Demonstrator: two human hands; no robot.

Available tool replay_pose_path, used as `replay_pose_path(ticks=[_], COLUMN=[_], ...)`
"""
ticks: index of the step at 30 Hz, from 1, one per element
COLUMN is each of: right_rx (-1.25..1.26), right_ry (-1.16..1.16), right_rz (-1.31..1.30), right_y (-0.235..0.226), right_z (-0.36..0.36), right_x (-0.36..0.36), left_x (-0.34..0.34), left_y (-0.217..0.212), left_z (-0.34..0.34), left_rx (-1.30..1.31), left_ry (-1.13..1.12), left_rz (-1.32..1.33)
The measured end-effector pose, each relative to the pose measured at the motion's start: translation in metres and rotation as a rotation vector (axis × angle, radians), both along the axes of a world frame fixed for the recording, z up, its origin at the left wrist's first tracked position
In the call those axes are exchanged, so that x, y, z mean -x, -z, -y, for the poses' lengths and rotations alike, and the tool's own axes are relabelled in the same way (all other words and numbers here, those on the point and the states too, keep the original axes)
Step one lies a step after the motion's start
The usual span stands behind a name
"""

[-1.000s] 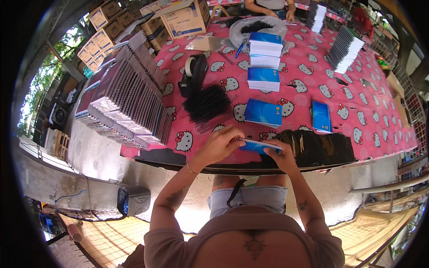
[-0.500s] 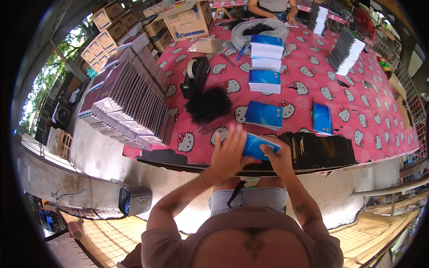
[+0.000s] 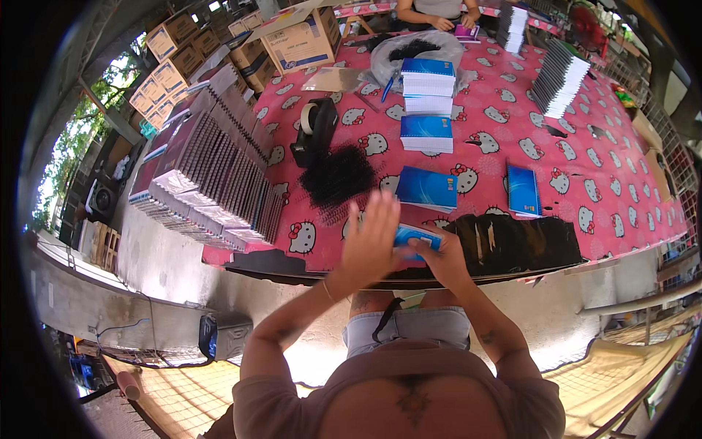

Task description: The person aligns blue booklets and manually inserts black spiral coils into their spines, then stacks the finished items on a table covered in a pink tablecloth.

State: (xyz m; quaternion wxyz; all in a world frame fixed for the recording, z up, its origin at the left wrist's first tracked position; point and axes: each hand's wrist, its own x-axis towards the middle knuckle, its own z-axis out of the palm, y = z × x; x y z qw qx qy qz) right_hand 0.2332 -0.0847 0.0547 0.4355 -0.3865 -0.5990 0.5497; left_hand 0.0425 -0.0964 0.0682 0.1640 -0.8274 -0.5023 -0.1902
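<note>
A blue booklet [image 3: 406,235] was held just above the near edge of the table, clamped between the thumb and fingers of the right hand [image 3: 447,256]; the left hand [image 3: 371,235], flat with fingers extended, stood upright at the booklet's left end, apart from the right hand at the fingertips. Beyond the left hand lay a tangle of black coils [image 3: 338,175], with a tape dispenser [image 3: 314,132] behind it. Directly beyond the held booklet, more blue booklets [image 3: 426,188] lay on the pink cover [image 3: 491,192], in line with two taller piles [image 3: 426,133]; a single booklet [image 3: 523,190] lay to the right, past a black patch [image 3: 519,245]. A tall stack of spiral-bound books [image 3: 212,161] occupied the left side. Relative to one second earlier, when the left fingers pinched the booklet's left end, that hand had let go and flattened, and the booklet's blue face was turned further upward; a purple item [image 3: 466,33] had appeared by the co-worker's hands [image 3: 442,23]. Motion blurred the left hand, and its contact with the booklet could not be determined; the right hand covered the booklet's right end, and the co-worker was cut off by the upper edge.
</note>
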Motion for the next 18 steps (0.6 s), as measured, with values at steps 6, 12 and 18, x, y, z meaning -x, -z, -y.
replay_pose_path(ticks=[6,12,18], right_rx=[-0.097,-0.121,-0.061], right_ry=[-0.015,-0.096,-0.105], right_rz=[0.053,0.109,0.089], right_y=[0.017,0.051,0.05], right_z=[-0.002,-0.015,-0.013], right_x=[-0.001,-0.018,-0.019], left_x=[-0.006,-0.002,0.012], left_y=[-0.004,0.014,0.005], left_z=[-0.005,-0.004,-0.018], left_rx=[0.083,0.019,0.238], left_ry=[0.03,0.205,0.31], left_rz=[0.061,0.174,0.381])
